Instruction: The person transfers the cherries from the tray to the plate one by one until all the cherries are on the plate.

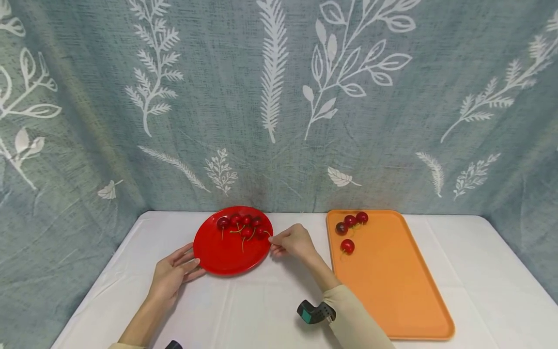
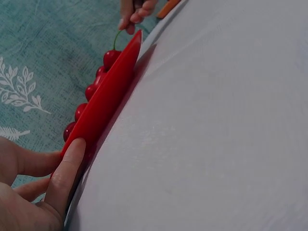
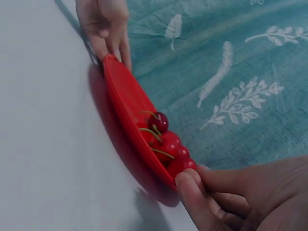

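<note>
A round red plate (image 1: pixel 226 259) lies on the white cloth, with several dark red cherries (image 1: pixel 246 232) with green stems in its far part. My left hand (image 1: pixel 171 277) holds the plate's left rim, thumb and fingers about the edge. At the plate's right edge, my right hand (image 1: pixel 293 241) pinches the green stem of a cherry (image 2: pixel 111 58) between thumb and fingertips. That stem rises from the fruit to the fingers in the left wrist view. In the right wrist view the pinching fingertips (image 3: pixel 188 179) are close against the rim, partly covering the nearest fruit.
To the right lies an orange tray (image 1: pixel 392 291) with several cherries (image 1: pixel 350 221) in its far left part; one sits apart, nearer me. A green leaf-patterned curtain (image 1: pixel 244 97) hangs behind the table. The white tablecloth (image 1: pixel 257 310) spreads in front of the plate.
</note>
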`<move>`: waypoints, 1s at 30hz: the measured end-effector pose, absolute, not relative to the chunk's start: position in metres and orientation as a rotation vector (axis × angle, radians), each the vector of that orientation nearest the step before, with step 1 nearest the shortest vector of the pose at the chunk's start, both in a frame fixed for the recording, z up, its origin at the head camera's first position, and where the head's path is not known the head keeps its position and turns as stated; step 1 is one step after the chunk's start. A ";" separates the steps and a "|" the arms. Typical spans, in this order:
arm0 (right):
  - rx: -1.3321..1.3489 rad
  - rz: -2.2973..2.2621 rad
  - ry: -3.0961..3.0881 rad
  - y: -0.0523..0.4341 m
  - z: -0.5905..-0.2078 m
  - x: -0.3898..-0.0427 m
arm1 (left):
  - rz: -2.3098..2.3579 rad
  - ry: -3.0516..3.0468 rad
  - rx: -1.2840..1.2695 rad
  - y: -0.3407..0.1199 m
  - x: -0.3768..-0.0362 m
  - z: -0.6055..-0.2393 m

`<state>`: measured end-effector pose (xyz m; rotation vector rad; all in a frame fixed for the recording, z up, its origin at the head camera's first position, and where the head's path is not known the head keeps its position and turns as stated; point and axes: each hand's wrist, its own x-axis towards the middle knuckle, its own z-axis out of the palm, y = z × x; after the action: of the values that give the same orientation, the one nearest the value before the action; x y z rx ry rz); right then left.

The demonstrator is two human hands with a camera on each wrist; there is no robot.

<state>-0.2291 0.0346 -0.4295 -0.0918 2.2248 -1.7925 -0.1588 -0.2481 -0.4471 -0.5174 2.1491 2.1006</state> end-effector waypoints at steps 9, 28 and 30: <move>-0.088 -1.759 2.216 0.034 -0.426 -0.228 | 2.094 2.149 -0.536 -0.247 -0.157 -0.446; 0.099 -2.083 2.275 0.137 -0.395 -0.247 | 2.078 2.162 -0.569 -0.245 -0.159 -0.448; 0.097 -2.098 2.275 0.151 -0.395 -0.247 | 2.076 2.166 -0.566 -0.246 -0.159 -0.448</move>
<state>-0.2471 0.1515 -0.3951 0.0968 2.2747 -2.0984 -0.1590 -0.2460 -0.4475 -0.5664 2.1660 2.0761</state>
